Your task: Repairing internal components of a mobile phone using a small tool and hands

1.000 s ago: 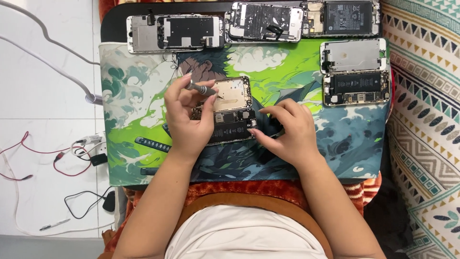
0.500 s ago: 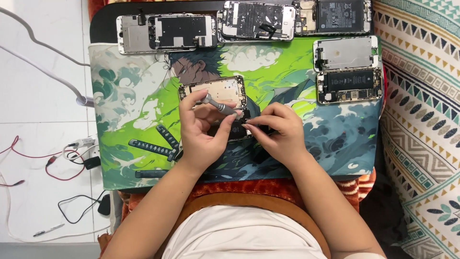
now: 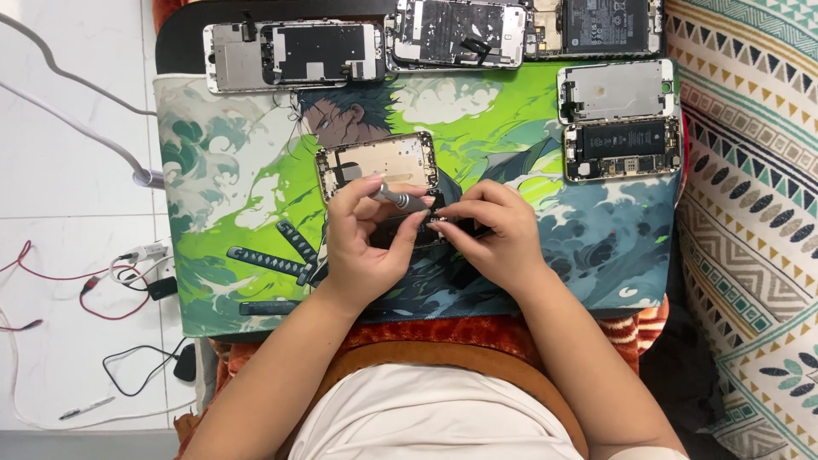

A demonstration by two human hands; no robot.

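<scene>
The left hand (image 3: 362, 243) grips a slim grey metal screwdriver (image 3: 402, 201); the right hand (image 3: 494, 238) pinches at the opened gold-backed phone (image 3: 379, 166) lying on the green illustrated mat (image 3: 477, 128) (fingers partly hide it). A slipping tip could likely gouge the board.

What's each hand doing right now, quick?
Left hand: closed on a small grey screwdriver.
Right hand: fingers pinched at the opened phone; what they grip cannot be told.

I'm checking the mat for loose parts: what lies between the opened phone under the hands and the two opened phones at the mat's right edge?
In the head view, only bare printed mat lies between the opened phone and the two opened phones; no loose part shows there.
</scene>
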